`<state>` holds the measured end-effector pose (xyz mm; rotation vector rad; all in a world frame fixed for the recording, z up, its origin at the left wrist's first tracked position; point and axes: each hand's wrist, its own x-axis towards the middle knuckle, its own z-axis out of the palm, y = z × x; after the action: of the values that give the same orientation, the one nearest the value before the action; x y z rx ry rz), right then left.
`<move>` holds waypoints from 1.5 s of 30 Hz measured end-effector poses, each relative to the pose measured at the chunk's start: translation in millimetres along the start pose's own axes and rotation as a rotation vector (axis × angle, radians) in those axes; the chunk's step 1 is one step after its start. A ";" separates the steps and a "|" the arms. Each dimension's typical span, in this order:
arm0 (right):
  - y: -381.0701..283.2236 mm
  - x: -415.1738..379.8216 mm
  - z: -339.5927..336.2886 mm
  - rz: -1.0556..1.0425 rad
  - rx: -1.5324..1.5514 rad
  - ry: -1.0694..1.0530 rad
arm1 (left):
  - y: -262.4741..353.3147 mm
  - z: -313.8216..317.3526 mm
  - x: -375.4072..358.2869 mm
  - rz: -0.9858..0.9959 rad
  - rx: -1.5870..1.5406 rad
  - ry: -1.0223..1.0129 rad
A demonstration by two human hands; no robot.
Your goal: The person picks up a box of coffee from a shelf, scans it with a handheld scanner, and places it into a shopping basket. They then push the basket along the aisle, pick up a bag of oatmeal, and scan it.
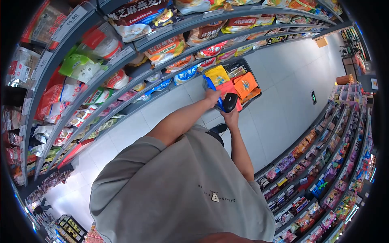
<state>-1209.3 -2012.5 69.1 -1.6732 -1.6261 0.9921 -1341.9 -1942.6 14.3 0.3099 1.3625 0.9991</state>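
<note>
My right hand (231, 118) is closed around a black handheld scanner (231, 102), which points up toward the goods ahead. My left hand (212, 97) is closed on the edge of a blue packet (210, 84) just left of the scanner; its fingers are partly hidden. Both hands are at the near side of a dark basket (257, 73) on the floor. Inside it lie a yellow packet (217, 75), an orange packet (246, 85) and red packets (227, 88), partly covered by one another and by the scanner.
A grey shelf unit with bagged oatmeal (142, 18) and other packaged food curves along the left and top. On the right, low racks (320, 150) hold small snack packs. Pale tiled floor (279, 85) runs between them, with a green floor sign (313, 97).
</note>
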 end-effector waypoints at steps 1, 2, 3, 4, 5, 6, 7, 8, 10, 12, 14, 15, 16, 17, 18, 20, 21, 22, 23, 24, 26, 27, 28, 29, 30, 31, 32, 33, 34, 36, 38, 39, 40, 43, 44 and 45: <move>-3.2 -2.6 3.3 0.011 -0.001 0.002 | -1.3 -4.0 -0.4 -0.003 -0.005 0.003; -4.6 -4.6 7.1 0.012 -0.005 -0.004 | -3.2 -8.0 -1.1 0.033 -0.036 0.003; -6.2 -6.4 11.5 0.019 -0.010 -0.007 | -4.6 -12.3 -1.3 0.070 -0.066 0.001; -6.7 -9.0 14.3 0.029 -0.013 -0.013 | -5.9 -15.2 -1.6 0.066 -0.068 0.004; -7.3 -12.0 18.1 0.033 -0.016 -0.019 | -6.1 -18.0 -3.4 0.135 -0.016 0.002; -7.6 -13.6 22.0 0.039 -0.015 -0.007 | -6.4 -19.6 -5.0 0.205 0.036 0.000; -7.7 -15.0 25.0 0.044 -0.014 0.007 | -6.7 -20.4 -6.7 0.200 0.031 0.003; -9.4 -17.0 27.0 0.044 -0.019 -0.001 | -11.3 -21.5 -2.9 0.241 0.025 0.038; -12.1 -19.9 31.1 0.009 0.019 0.014 | -20.2 -24.7 8.3 0.282 0.007 0.086; -6.1 -19.2 31.9 0.012 0.023 -0.018 | -27.8 -24.9 16.6 0.339 0.087 0.211; -2.3 -19.1 33.4 0.011 0.033 -0.050 | -19.8 -23.7 0.2 0.307 0.071 0.244; -1.9 -20.6 33.9 -0.019 0.008 -0.042 | -13.8 -24.4 -10.7 0.270 0.067 0.259; -1.3 -21.8 34.8 -0.048 -0.015 -0.033 | -13.1 -25.9 -12.5 0.274 0.066 0.275; -0.9 -21.1 37.0 -0.052 -0.010 -0.043 | -11.5 -26.6 -12.5 0.291 0.161 0.342; 0.8 -20.8 36.4 -0.041 -0.014 -0.056 | -12.8 -26.5 -14.8 0.304 0.258 0.408; 3.8 -25.8 31.8 -0.025 -0.026 -0.084 | -4.9 -25.3 -36.6 0.311 0.181 0.357; -0.8 -29.7 29.6 -0.055 -0.004 -0.091 | -2.2 -25.3 -48.5 0.325 0.107 0.297; -3.9 -32.5 29.0 -0.090 0.022 -0.096 | -8.4 -27.6 -45.8 0.321 0.106 0.307; -1.7 -34.4 30.6 -0.082 0.033 -0.093 | -15.6 -31.6 -35.4 0.250 0.144 0.311; 0.7 -35.6 33.2 -0.086 0.035 -0.104 | -19.3 -35.7 -30.1 0.178 0.178 0.314; 5.5 -38.7 33.1 -0.120 0.008 -0.105 | -24.6 -36.5 -30.0 0.185 0.180 0.356; 8.2 -40.6 32.5 -0.122 0.013 -0.121 | -27.3 -37.9 -34.6 0.192 0.185 0.385; 11.2 -42.3 33.0 -0.141 0.003 -0.115 | -30.7 -41.1 -38.2 0.186 0.181 0.399; 12.2 -43.5 33.3 -0.162 -0.007 -0.109 | -25.6 -42.1 -48.7 0.195 0.166 0.349; 13.0 -45.2 34.4 -0.162 -0.004 -0.122 | -23.4 -44.4 -57.9 0.203 0.153 0.300; 13.6 -47.7 36.9 -0.169 -0.017 -0.123 | -28.2 -49.1 -57.7 0.197 0.153 0.310; 9.5 -52.1 36.1 -0.174 -0.027 -0.120 | -32.2 -51.1 -55.3 0.213 0.132 0.325; 5.3 -56.4 34.9 -0.171 -0.022 -0.119 | -36.2 -51.5 -53.0 0.233 0.112 0.334; 0.9 -60.3 33.8 -0.153 0.021 -0.140 | -41.3 -52.4 -51.6 0.234 0.118 0.331; 2.4 -64.7 34.1 -0.135 0.065 -0.153 | -47.6 -54.4 -52.1 0.221 0.096 0.452; 13.2 -66.2 42.1 -0.159 0.026 -0.158 | -65.3 -65.4 -36.9 0.238 0.045 0.418; 11.2 -68.7 41.9 -0.155 0.033 -0.148 | -67.5 -69.2 -37.1 0.250 -0.012 0.389; 9.3 -71.9 41.8 -0.152 0.036 -0.158 | -69.8 -71.4 -36.9 0.252 -0.001 0.384; 6.2 -78.7 45.2 -0.144 0.030 -0.159 | -57.6 -71.2 -64.0 0.217 -0.028 0.345; 5.3 -80.6 46.4 -0.144 0.017 -0.158 | -57.0 -72.2 -67.8 0.218 -0.034 0.346; 4.0 -82.7 48.9 -0.142 0.017 -0.155 | -55.6 -75.1 -70.6 0.218 -0.042 0.346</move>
<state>-1245.6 -2098.9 47.8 -1.4776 -1.8036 1.0827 -1379.2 -2053.0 3.7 0.2656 1.6417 1.3050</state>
